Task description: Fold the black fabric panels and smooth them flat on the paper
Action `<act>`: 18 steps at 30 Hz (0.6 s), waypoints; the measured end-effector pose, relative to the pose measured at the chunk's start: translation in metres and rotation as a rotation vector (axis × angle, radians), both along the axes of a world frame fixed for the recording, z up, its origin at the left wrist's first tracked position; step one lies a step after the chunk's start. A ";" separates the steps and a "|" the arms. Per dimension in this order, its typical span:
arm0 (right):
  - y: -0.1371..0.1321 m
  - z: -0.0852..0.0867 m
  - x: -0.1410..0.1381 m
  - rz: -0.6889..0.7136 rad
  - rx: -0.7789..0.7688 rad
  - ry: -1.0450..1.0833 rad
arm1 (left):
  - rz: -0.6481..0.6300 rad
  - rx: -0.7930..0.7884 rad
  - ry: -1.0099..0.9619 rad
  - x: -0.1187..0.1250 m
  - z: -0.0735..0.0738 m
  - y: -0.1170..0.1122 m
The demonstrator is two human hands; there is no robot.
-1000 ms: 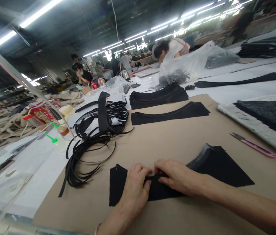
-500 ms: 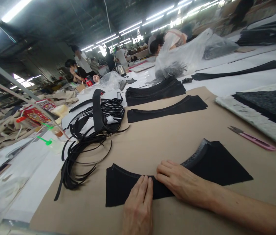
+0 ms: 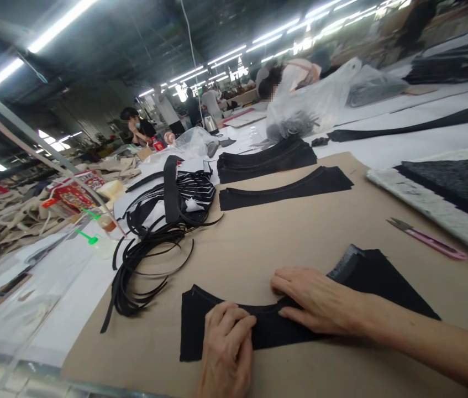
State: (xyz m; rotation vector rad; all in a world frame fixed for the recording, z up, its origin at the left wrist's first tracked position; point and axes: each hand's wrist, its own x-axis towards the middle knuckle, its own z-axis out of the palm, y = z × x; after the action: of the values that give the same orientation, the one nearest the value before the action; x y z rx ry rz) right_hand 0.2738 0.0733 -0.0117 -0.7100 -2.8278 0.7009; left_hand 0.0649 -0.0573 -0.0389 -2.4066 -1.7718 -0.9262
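A black fabric piece point(image 3: 267, 326) with a concave curved upper edge lies flat in front of me on brown paper. A greyish strip shows along the right part of that curve. My left hand point(image 3: 229, 342) rests on the piece's left half, fingers bent and closed, the fingertips pressing just below the curved edge. Further right, my right hand point(image 3: 319, 301) grips the folded edge near the middle of the curve, with fingers over the edge and thumb on the cloth. Its palm hides part of the fabric.
Pink-handled thread snips point(image 3: 428, 237) lie at right, near a padded white slab point(image 3: 445, 204) bearing dark fabric. Behind are another curved black piece point(image 3: 285, 188) and a stack of them point(image 3: 267, 159). Black strips point(image 3: 134, 276) and green-tipped bottles point(image 3: 88, 237) stand left. Co-workers are beyond.
My left fingers have gone from stretched flat to bent, shifting slightly left. My right hand has moved a little right along the curved edge, its thumb now showing apart. The camera view has shifted slightly.
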 end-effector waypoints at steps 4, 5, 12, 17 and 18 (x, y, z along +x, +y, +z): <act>0.003 0.003 0.000 -0.015 -0.101 -0.014 | 0.139 -0.234 -0.146 0.017 0.014 0.017; 0.004 0.003 0.000 -0.017 -0.113 -0.016 | 0.141 -0.299 -0.160 0.022 0.017 0.023; 0.008 0.000 0.008 0.014 -0.095 -0.006 | 0.042 -0.495 -0.122 0.044 0.023 0.048; 0.002 -0.007 0.019 0.104 0.050 0.061 | 0.025 -0.279 0.058 0.050 0.006 0.030; 0.000 -0.009 0.021 0.124 0.092 0.072 | 0.013 -0.196 0.109 0.051 -0.002 0.024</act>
State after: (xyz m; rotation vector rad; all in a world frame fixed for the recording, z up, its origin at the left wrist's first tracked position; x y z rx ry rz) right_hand 0.2944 0.0738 -0.0205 -0.4887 -2.8354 0.5960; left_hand 0.1156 -0.0329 -0.0407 -2.5001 -1.9174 -0.6336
